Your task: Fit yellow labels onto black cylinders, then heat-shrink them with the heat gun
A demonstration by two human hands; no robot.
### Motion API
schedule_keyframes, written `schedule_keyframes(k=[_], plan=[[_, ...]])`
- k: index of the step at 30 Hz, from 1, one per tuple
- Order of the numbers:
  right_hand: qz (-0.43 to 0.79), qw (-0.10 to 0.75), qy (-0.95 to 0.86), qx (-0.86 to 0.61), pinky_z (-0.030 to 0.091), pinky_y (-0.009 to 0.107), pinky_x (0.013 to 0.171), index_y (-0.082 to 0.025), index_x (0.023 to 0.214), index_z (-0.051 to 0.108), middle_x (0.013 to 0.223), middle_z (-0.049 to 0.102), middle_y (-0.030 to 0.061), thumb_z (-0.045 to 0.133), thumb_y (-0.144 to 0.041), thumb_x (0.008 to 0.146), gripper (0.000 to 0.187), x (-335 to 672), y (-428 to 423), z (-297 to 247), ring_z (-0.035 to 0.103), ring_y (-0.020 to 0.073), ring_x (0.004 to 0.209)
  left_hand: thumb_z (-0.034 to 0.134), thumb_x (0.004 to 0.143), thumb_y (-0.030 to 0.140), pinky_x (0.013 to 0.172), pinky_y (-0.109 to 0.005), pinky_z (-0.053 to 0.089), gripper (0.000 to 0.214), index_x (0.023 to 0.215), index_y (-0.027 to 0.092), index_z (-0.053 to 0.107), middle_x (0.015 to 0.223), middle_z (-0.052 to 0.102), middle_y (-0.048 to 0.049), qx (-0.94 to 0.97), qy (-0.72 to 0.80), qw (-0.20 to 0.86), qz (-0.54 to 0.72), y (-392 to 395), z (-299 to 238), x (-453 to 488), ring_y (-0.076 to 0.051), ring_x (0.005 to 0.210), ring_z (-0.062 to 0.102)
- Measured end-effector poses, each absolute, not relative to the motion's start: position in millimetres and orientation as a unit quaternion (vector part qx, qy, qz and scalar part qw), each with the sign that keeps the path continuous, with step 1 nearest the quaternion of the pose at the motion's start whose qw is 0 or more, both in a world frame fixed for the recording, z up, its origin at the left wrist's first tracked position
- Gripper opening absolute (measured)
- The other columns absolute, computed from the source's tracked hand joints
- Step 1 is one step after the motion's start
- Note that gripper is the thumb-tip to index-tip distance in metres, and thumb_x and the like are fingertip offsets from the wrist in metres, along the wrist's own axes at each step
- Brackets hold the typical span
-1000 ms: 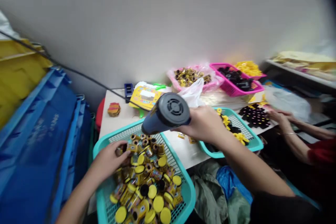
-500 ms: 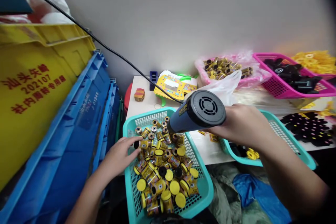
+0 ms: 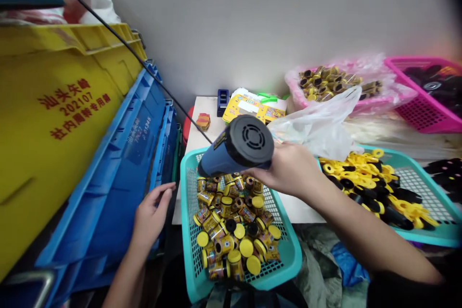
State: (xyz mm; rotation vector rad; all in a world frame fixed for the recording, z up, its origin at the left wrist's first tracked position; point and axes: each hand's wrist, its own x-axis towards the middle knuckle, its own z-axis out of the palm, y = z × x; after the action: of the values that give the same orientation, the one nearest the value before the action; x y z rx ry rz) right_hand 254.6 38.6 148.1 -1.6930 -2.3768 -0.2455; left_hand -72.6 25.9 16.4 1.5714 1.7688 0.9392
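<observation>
A blue heat gun [image 3: 224, 151] with a black vented end cap is held by my right hand [image 3: 285, 168] over the far part of a turquoise basket [image 3: 295, 255]. Its dark front end points down and left toward the basket's far left corner. Inside the basket lies a heap of small yellow-lidded cylinders [image 3: 226, 207] with printed wraps, some showing dark round ends. Just outside the basket's left rim is my left hand [image 3: 151, 211]. Its thumb and index finger are slightly apart, and I see nothing between them.
Stacked yellow [image 3: 43, 106] and blue crates [image 3: 104, 192] stand close on the left. A black cord [image 3: 173, 94] crosses from upper left to the heat gun. Another turquoise basket [image 3: 426, 183] holds yellow and black parts. Behind are a plastic bag [image 3: 321, 125] and pink baskets [image 3: 422, 115].
My left hand has drawn back left from the cylinders to outside the basket. The heat gun has shifted left in my right hand. The view has turned, showing more of the right basket.
</observation>
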Motion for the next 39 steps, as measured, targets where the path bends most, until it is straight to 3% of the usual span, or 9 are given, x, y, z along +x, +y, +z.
schedule_keyframes(k=[10,15,19,24,28,30,33,36,39], plan=[[-0.134,0.183,-0.828,-0.512,0.028,0.028,0.056,-0.018,0.075,0.063,0.068,0.067,0.0061,0.045,-0.064,0.086,0.050,262.1,47.0,131.4,0.058,0.0165,0.059,0.054,0.076,0.061,0.083,-0.040,0.055,0.050,0.095,0.018,0.071,0.100,0.075,-0.0116,0.555,0.678,0.361,0.319,3.2,-6.3,-76.5,-0.027,0.091,0.069],[-0.164,0.085,-0.839,-0.511,0.034,0.029,0.061,-0.018,0.076,0.063,0.065,0.066,0.0072,0.043,-0.045,0.092,0.036,281.7,37.2,151.1,0.059,0.0169,0.060,0.050,0.085,0.050,0.087,-0.037,0.053,0.039,0.097,0.020,0.071,0.104,0.074,-0.0089,0.606,0.655,0.323,0.315,5.2,4.6,-71.4,-0.024,0.096,0.068],[-0.235,0.080,-0.805,-0.539,0.029,0.030,0.054,-0.019,0.064,0.059,0.061,0.063,0.0083,0.046,-0.054,0.088,0.045,308.6,26.9,167.2,0.054,0.0175,0.052,0.048,0.089,0.044,0.086,-0.035,0.053,0.033,0.097,0.021,0.070,0.103,0.074,-0.0074,0.647,0.633,0.268,0.330,9.8,19.6,-66.3,-0.022,0.096,0.067],[-0.257,0.024,-0.803,-0.537,0.029,0.031,0.053,-0.019,0.063,0.060,0.062,0.062,0.0108,0.043,-0.056,0.088,0.048,337.9,13.7,186.4,0.053,0.0192,0.053,0.043,0.096,0.033,0.088,-0.032,0.050,0.029,0.102,0.022,0.069,0.101,0.073,-0.0047,0.838,0.411,0.256,0.250,12.1,47.1,12.3,-0.019,0.097,0.066],[-0.277,0.003,-0.776,-0.566,0.029,0.029,0.051,-0.018,0.064,0.062,0.064,0.063,0.0119,0.041,-0.063,0.088,0.056,348.7,5.3,196.0,0.056,0.0200,0.054,0.048,0.094,0.037,0.098,-0.043,0.044,0.032,0.113,0.017,0.065,0.122,0.066,-0.0118,0.945,0.240,0.208,0.079,22.6,39.7,97.6,-0.027,0.116,0.057],[-0.296,0.008,-0.750,-0.591,0.029,0.028,0.049,-0.017,0.065,0.063,0.062,0.063,0.0119,0.040,-0.070,0.086,0.062,353.7,1.5,197.2,0.055,0.0193,0.052,0.052,0.092,0.044,0.106,-0.050,0.035,0.040,0.120,0.017,0.063,0.137,0.057,-0.0133,0.946,0.257,0.198,0.018,35.9,28.1,116.3,-0.032,0.131,0.045],[-0.292,0.018,-0.729,-0.618,0.029,0.028,0.047,-0.018,0.064,0.063,0.059,0.061,0.0118,0.031,-0.081,0.081,0.073,361.9,-5.7,195.1,0.053,0.0192,0.050,0.047,0.094,0.043,0.108,-0.054,0.029,0.036,0.111,0.019,0.068,0.132,0.060,-0.0121,0.929,0.331,0.166,-0.023,53.0,16.7,102.6,-0.033,0.131,0.045],[-0.263,0.041,-0.754,-0.601,0.031,0.029,0.048,-0.020,0.062,0.063,0.061,0.062,0.0105,0.033,-0.076,0.084,0.067,365.0,-13.5,187.9,0.055,0.0201,0.051,0.045,0.095,0.039,0.104,-0.051,0.037,0.034,0.105,0.019,0.071,0.118,0.067,-0.0130,0.900,0.399,0.173,-0.012,55.2,20.2,59.1,-0.031,0.119,0.054],[-0.243,0.078,-0.782,-0.569,0.035,0.029,0.049,-0.020,0.061,0.063,0.060,0.063,0.0099,0.034,-0.069,0.088,0.063,357.5,-16.6,177.0,0.058,0.0209,0.053,0.045,0.095,0.037,0.104,-0.045,0.041,0.033,0.111,0.023,0.070,0.126,0.065,-0.0091,0.882,0.396,0.254,0.025,42.4,30.7,16.6,-0.028,0.121,0.056]])
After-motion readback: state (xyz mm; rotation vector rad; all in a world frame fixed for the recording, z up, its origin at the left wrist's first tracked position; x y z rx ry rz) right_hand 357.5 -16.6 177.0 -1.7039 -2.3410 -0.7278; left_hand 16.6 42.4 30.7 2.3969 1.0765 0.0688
